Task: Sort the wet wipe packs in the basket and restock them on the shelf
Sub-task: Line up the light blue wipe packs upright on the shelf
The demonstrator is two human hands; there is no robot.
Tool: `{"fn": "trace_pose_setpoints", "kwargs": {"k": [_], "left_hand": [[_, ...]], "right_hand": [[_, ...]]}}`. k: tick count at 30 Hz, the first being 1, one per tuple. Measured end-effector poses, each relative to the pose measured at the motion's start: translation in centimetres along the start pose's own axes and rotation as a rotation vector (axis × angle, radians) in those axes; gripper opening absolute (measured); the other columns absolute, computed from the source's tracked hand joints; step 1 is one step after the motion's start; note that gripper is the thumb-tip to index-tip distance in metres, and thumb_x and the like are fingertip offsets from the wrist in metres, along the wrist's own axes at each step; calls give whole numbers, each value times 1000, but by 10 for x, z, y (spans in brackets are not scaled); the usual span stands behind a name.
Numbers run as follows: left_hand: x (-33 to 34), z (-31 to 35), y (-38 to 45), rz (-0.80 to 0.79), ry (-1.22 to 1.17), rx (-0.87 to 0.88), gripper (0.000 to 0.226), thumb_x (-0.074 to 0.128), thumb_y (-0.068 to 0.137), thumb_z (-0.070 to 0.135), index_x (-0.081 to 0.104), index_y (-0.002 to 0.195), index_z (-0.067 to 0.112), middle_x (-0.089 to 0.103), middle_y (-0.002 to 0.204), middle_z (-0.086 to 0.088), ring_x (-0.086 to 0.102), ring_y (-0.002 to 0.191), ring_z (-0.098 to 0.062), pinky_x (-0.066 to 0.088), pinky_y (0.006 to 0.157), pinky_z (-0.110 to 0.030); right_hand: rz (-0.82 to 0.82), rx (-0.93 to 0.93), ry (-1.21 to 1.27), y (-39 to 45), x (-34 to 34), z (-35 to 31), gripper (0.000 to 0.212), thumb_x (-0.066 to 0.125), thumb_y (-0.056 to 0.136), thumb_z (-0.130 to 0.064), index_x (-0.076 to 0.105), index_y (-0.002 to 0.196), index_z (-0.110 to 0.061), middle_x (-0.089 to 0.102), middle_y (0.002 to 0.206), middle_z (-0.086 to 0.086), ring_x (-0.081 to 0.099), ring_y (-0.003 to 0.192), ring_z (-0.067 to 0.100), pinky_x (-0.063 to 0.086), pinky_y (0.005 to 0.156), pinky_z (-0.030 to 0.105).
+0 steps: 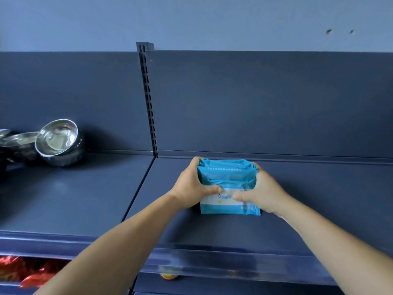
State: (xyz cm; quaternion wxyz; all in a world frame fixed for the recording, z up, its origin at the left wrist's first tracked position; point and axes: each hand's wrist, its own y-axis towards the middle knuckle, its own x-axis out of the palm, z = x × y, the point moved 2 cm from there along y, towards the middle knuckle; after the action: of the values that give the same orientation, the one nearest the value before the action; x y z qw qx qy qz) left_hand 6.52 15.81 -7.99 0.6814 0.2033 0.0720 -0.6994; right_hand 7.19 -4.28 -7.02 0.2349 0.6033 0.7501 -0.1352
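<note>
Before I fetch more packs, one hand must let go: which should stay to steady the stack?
Probably the left hand: it wraps the wet wipe packs further back than the right hand.

Blue wet wipe packs point(228, 184) stand upright, bunched together; on dark shelf point(212, 228).

the dark blue shelf point(234, 231) carries a row of blue wet wipe packs point(228, 186), standing upright on its right section near the back panel. on its left section, well apart, rest stacked steel bowls point(58, 143), tilted.
</note>
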Motion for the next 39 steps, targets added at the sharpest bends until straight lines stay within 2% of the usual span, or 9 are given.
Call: {"fn": "trace_pose_setpoints", "kwargs": {"k": [3, 7, 10, 15, 22, 28, 31, 33, 39], "left_hand": [[-7, 10, 8, 82, -12, 74, 67, 85, 69, 18, 40, 117, 31, 63, 109, 13, 62, 103, -4, 51, 95, -35], [-16, 0, 12, -9, -40, 30, 74, 83, 68, 34, 36, 126, 28, 60, 115, 9, 62, 107, -11, 51, 96, -38], [-18, -15, 10, -13, -32, -40, 61, 77, 79, 34, 40, 128, 29, 60, 115, 10, 63, 104, -11, 52, 94, -38], [-22, -9, 16, -9, -102, -71, 35, 63, 90, 36, 47, 120, 27, 63, 112, 4, 65, 97, -12, 54, 88, -32], [-21, -5, 16, -48, -117, -91, 25, 50, 97, 36, 47, 120, 28, 61, 115, -3, 64, 102, -20, 54, 90, -41], [-18, -6, 6, -219, -112, -47, 70, 83, 71, 12, 40, 124, 28, 60, 117, 1, 62, 107, -15, 52, 94, -33], [-22, -7, 6, -153, -7, -4, 67, 81, 70, 9, 41, 119, 32, 59, 111, 4, 61, 103, -14, 53, 91, -32], [-25, -9, 8, -154, -12, -17, 67, 79, 71, 9, 40, 119, 33, 58, 111, 3, 61, 102, -15, 54, 90, -33], [-33, -10, 13, -165, -9, -63, 79, 78, 73, 7, 26, 128, 31, 51, 114, 3, 58, 95, -9, 52, 79, -18]], "right_hand": [[145, -58, 3, 11, -1, -13, 69, 84, 64, -14, 47, 117, -38, 66, 102, -21, 62, 97, -1, 49, 86, 24], [68, -18, 9, 16, 11, -9, 71, 84, 66, -14, 46, 120, -40, 66, 105, -20, 63, 98, 1, 53, 90, 32], [82, 51, -4, 15, 19, -2, 73, 83, 69, -19, 42, 126, -36, 61, 113, -19, 61, 103, 7, 53, 86, 32], [241, 131, -176, 11, 19, -11, 61, 81, 70, -29, 39, 114, -22, 57, 105, -7, 57, 91, 16, 41, 60, 26], [207, 143, -205, 3, 16, -13, 51, 82, 69, -30, 47, 105, -17, 58, 101, -8, 57, 89, 14, 43, 60, 24], [259, 67, -301, 1, 18, -14, 55, 82, 68, -36, 44, 103, -18, 41, 117, -5, 50, 96, 13, 34, 59, 17], [251, 66, -143, 2, 22, -11, 94, 85, 66, -29, 24, 139, -25, 28, 139, -7, 41, 124, 12, 40, 89, 23], [136, 105, -22, 5, 23, -11, 117, 85, 66, -25, 2, 148, -36, 25, 144, -14, 40, 125, 10, 42, 97, 28], [10, 52, -47, 27, 30, -16, 87, 81, 65, -24, 29, 133, -42, 55, 118, -21, 56, 103, 4, 53, 84, 31]]}}
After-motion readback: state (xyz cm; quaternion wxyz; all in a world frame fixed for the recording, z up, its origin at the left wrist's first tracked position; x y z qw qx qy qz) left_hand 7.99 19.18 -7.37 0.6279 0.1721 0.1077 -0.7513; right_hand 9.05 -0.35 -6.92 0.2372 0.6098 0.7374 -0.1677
